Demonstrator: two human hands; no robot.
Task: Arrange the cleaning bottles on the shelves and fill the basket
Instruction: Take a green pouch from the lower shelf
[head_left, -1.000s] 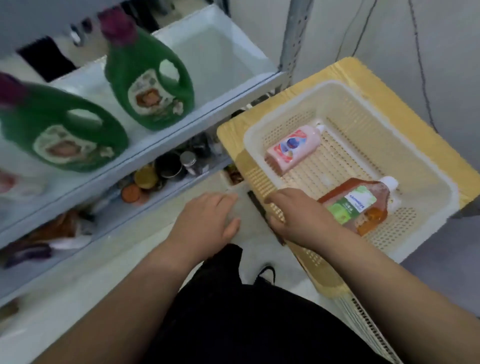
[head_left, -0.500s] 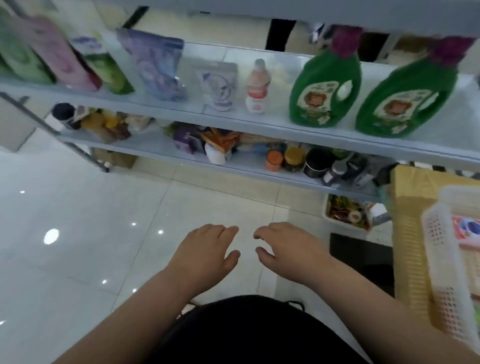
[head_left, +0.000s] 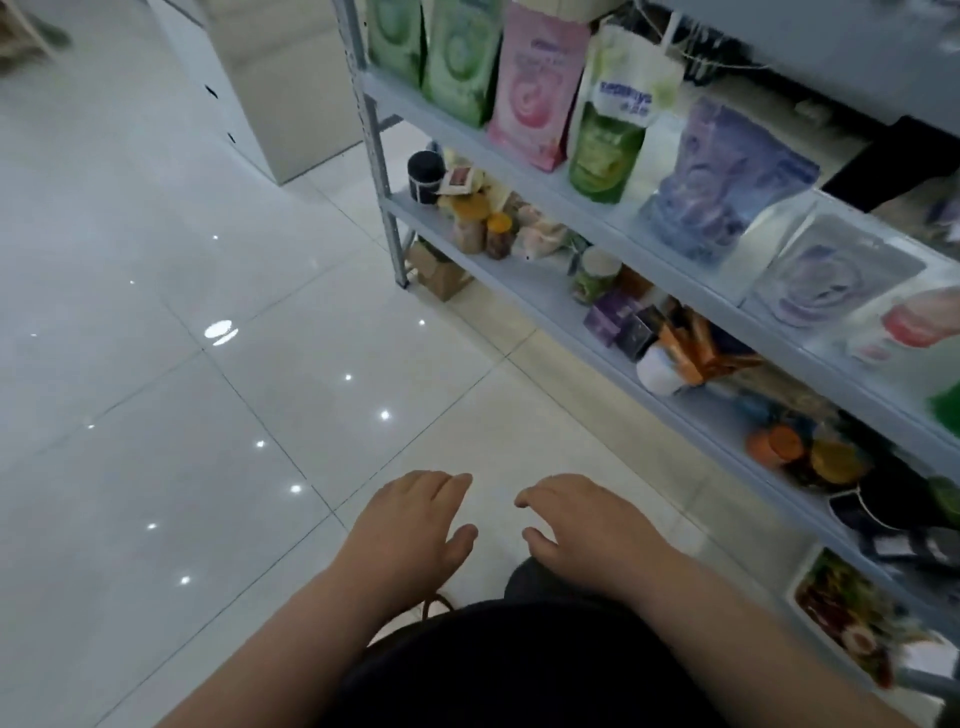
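My left hand (head_left: 415, 525) and my right hand (head_left: 582, 525) hover side by side over the tiled floor, palms down, fingers relaxed, both empty. To the right runs a grey metal shelf unit (head_left: 524, 182). Its upper board carries refill pouches: green ones (head_left: 452, 57), a pink one (head_left: 535, 88), a green and white one (head_left: 613, 130) and purple ones (head_left: 727, 182). A pink bottle (head_left: 914, 322) stands blurred at the far right. The basket is out of view.
The lower shelf board (head_left: 545, 301) holds jars, small boxes and tins. A packet with a food picture (head_left: 852, 613) lies under it at the right. A white cabinet (head_left: 275, 88) stands at the back. Glossy white floor tiles (head_left: 208, 415) spread to the left.
The view has swung left along the shelves: the basket and the green jugs have left the frame and the left end of the unit has come in. Both hands stay empty in front of me.
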